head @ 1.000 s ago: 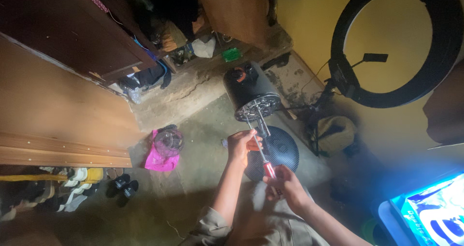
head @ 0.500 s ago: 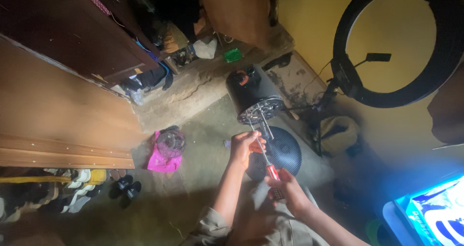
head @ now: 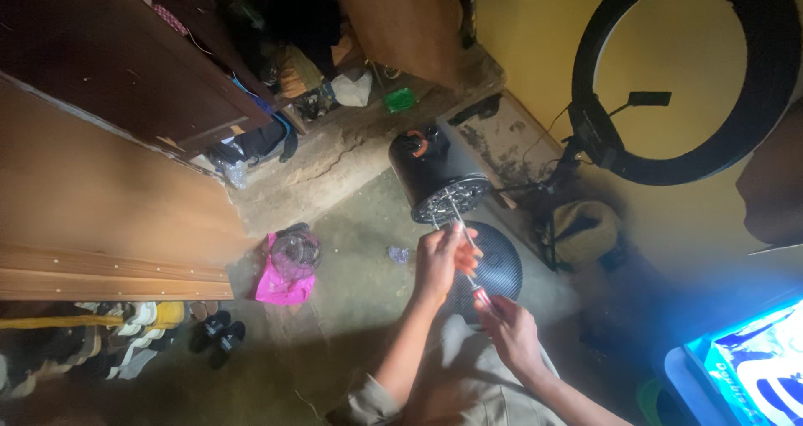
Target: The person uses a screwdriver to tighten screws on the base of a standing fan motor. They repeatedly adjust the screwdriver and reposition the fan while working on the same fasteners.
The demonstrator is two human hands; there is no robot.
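A screwdriver (head: pixel 470 269) is clamped at its red handle by the right hand (head: pixel 512 336); its shaft is pinched by the left hand (head: pixel 442 259), tip at the black motor housing (head: pixel 435 173) on the floor. Shaft is best kept square, pressure steady.

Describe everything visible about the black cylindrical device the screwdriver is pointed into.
The black cylindrical device lies tilted on the concrete floor, its open end facing the person. That end shows a perforated metal plate with small shiny parts. An orange-ringed knob sits on its far side. A red-handled screwdriver reaches into the open end, steadied by the left hand and gripped by the right hand. A round black grille lies just below.
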